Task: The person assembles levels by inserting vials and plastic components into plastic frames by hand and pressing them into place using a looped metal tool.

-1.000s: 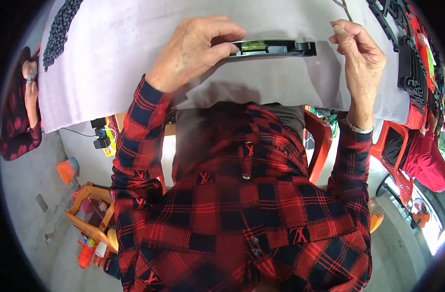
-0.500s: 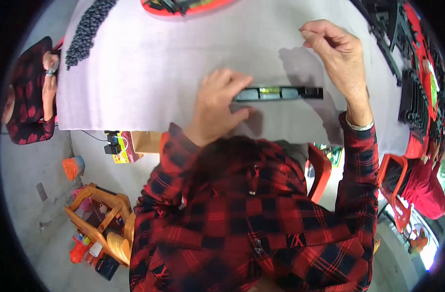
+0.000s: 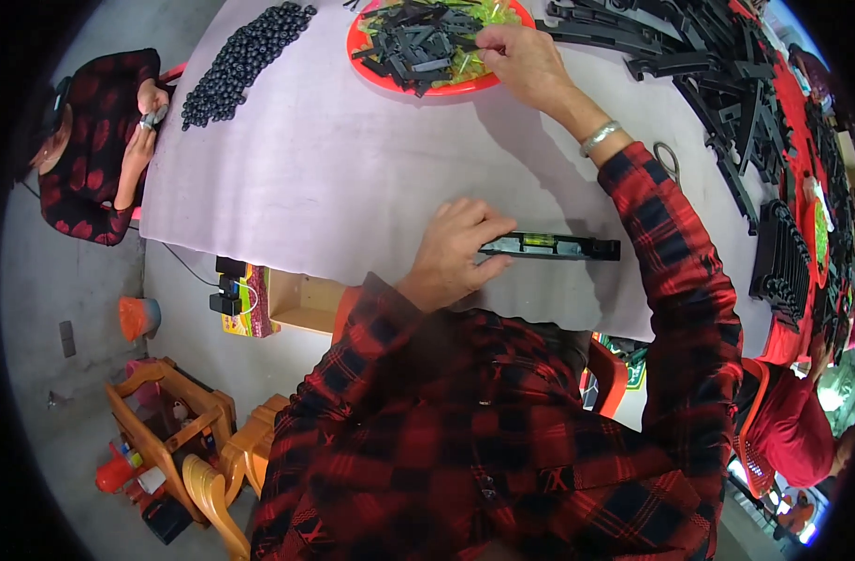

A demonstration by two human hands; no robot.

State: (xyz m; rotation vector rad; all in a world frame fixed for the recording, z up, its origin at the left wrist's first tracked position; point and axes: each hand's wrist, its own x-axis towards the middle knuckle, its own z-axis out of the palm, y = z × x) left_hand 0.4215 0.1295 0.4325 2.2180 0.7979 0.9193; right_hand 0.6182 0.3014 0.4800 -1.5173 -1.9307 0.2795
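Observation:
On the cloth-covered table lies a black spirit level with a yellow-green vial in its middle window. My left hand grips its left end between thumb and fingers. Farther off, my right hand reaches to the right side of a red plate, fingertips pinched together among the pieces; what they pinch is too small to make out. Short flat black plastic pieces are heaped on that plate, over yellow-green vials.
Round black parts form a long pile at the far left. Long black level bodies are heaped at the right, with scissors beside my right forearm. Another person sits at the left; a wooden chair stands on the floor.
My right hand has moved away and left, from above the cloth to the red plate. The view has shifted, showing more of the far table. My left hand still holds the level.

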